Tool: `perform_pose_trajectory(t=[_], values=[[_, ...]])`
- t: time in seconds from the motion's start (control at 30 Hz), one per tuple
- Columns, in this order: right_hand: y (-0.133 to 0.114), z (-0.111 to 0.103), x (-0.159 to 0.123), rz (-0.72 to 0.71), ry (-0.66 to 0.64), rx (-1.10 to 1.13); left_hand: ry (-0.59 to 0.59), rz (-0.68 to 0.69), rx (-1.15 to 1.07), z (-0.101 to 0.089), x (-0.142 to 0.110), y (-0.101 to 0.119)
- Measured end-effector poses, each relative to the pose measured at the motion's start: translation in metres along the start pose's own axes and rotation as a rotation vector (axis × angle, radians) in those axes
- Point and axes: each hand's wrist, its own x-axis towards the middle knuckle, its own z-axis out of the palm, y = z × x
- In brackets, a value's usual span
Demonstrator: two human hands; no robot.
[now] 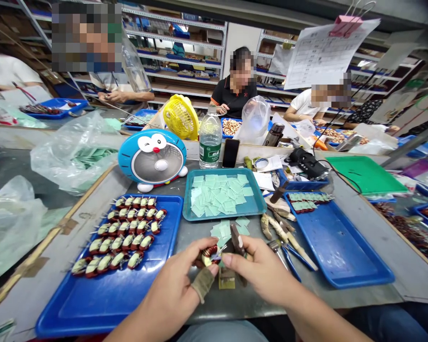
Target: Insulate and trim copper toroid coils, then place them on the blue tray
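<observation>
My left hand, with a taped thumb, pinches a small copper-wound coil over the grey table's near edge. My right hand is closed around a dark hand tool whose tip meets the coil. To the left, a blue tray carries rows of several similar coils. Just beyond my hands a teal tray holds pale green paper squares, with a few more squares loose in front of it.
A second blue tray with a short row of coils lies right, pliers and taped tools beside it. A blue cartoon fan, water bottle, phone and yellow fan stand behind. Plastic bags lie left. Other people work across the benches.
</observation>
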Motion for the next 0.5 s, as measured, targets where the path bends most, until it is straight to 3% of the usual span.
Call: perform_pose_trajectory(t=[0.2, 0.37, 0.47, 0.5], values=[[-0.005, 0.007, -0.002, -0.029, 0.009, 0.052, 0.029, -0.054, -0.157, 0.004, 0.008, 0.000], [0.016, -0.002, -0.010, -0.057, 0.036, 0.104, -0.010, -0.226, -0.863, 0.008, 0.012, -0.008], [0.038, -0.004, -0.016, 0.012, -0.068, 0.149, 0.066, -0.355, -1.217, 0.014, 0.015, -0.018], [0.044, -0.004, -0.019, 0.029, -0.042, 0.114, 0.064, -0.407, -1.295, 0.016, 0.018, -0.023]])
